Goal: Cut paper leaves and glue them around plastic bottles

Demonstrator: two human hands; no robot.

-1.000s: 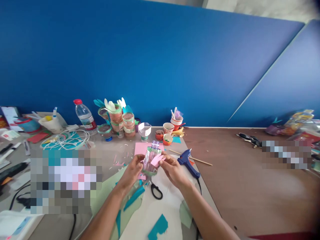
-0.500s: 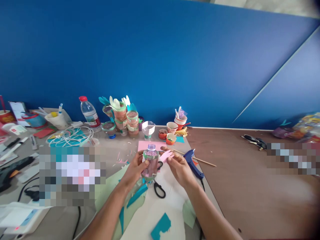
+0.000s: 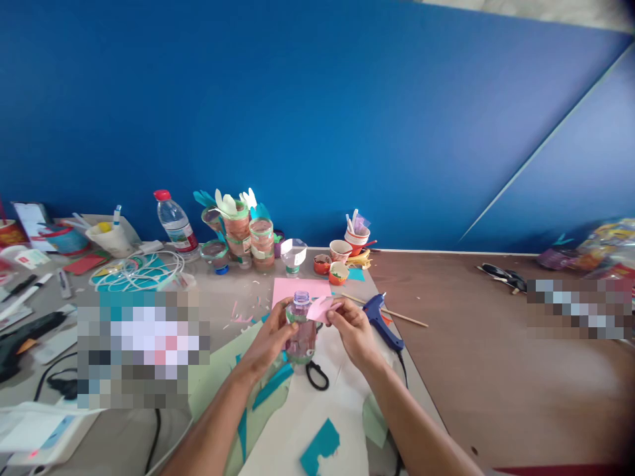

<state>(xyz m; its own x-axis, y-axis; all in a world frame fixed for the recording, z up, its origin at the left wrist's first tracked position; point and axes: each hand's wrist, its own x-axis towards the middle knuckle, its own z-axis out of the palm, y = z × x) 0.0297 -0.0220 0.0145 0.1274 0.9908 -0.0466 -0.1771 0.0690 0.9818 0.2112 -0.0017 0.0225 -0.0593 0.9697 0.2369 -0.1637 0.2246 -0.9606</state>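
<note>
My left hand (image 3: 276, 328) is wrapped round a clear plastic bottle (image 3: 301, 340), held upright with its bare neck on top. Between the fingertips of my right hand (image 3: 353, 324) is a pink paper cutout (image 3: 323, 308), whose left edge lies close to the bottle's shoulder; whether they touch I cannot tell. Black-handled scissors (image 3: 317, 375) lie on the white paper (image 3: 327, 403) below the bottle, their upper part hidden behind it. A pink sheet (image 3: 297, 288) lies just beyond my hands.
A blue glue gun (image 3: 384, 322) and a wooden stick (image 3: 407, 318) lie to the right of my right hand. Paper cups (image 3: 340, 251), decorated containers (image 3: 261, 244) and a red-capped bottle (image 3: 176, 225) stand along the blue wall. Teal scraps (image 3: 321, 446) lie in front.
My right hand has turned the pink paper cutout and brought it left, towards the bottle's shoulder. My left hand still grips the bottle, which has shifted slightly.
</note>
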